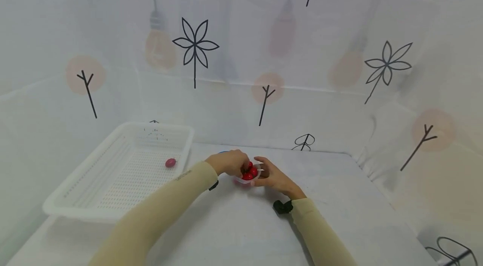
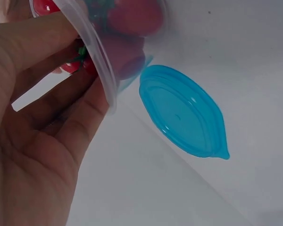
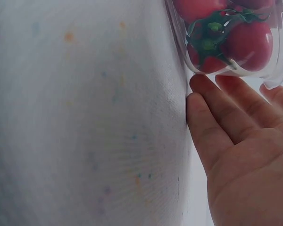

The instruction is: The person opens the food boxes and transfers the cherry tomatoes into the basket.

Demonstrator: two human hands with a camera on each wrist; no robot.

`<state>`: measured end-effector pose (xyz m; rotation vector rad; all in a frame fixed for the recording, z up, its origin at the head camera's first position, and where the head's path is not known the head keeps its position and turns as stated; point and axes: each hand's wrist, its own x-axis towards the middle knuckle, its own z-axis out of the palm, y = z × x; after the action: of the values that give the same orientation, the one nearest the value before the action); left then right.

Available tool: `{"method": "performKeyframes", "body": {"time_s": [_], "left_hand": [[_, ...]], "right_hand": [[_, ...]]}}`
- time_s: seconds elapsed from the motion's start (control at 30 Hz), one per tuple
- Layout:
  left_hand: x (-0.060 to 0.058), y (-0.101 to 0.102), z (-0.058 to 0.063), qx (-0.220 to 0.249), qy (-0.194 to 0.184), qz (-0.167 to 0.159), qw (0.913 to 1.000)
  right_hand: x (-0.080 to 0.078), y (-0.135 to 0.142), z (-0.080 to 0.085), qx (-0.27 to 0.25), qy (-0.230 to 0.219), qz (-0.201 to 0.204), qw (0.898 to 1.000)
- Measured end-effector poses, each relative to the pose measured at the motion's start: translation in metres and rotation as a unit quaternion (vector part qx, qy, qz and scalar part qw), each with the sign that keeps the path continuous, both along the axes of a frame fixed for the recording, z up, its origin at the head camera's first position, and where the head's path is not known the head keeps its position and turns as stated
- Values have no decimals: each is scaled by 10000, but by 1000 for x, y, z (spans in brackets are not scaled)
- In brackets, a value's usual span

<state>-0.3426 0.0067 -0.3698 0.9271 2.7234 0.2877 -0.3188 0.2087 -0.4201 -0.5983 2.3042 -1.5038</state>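
Observation:
A small clear plastic container [image 1: 239, 181] holds several red cherry tomatoes [image 1: 253, 171] with green calyxes, seen through its wall in the right wrist view. From above, my left hand [image 1: 228, 162] reaches into it, the fingers bent down among the tomatoes. Thumb and fingers come close round a green calyx in the left wrist view; their tips are hidden, and I cannot tell whether they pinch a tomato. My right hand [image 1: 277, 179] is cupped at the container's right side, its nearly straight fingers [image 3: 231, 108] at the wall.
A white perforated basket [image 1: 90, 211] stands on the left of the white-covered table, with one small red tomato [image 1: 170, 163] inside. Beside the container lies a blue lid [image 2: 184, 115]. A patterned white cloth [image 1: 234, 107] hangs behind the table.

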Motion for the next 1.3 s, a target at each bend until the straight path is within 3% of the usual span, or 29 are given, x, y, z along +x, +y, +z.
{"method": "performKeyframes", "body": {"time_s": [0.17,0.67,0.93,1.3], "left_hand": [[2,4,1,-123,-28,60,9999],[-5,3,-10,453,-102,-150,9988],[-6,0,-7,603,-187,-139,9979],[-11,-3,-10,716,-248,-41,9971]], "right_hand": [[0,0,-1,-34,-19,17,10000],[1,0,0,99,85,14,9999],[-20,6,-27,49,144,-93,9998],[-17,4,-24,-28,98,-74,9999]]}}
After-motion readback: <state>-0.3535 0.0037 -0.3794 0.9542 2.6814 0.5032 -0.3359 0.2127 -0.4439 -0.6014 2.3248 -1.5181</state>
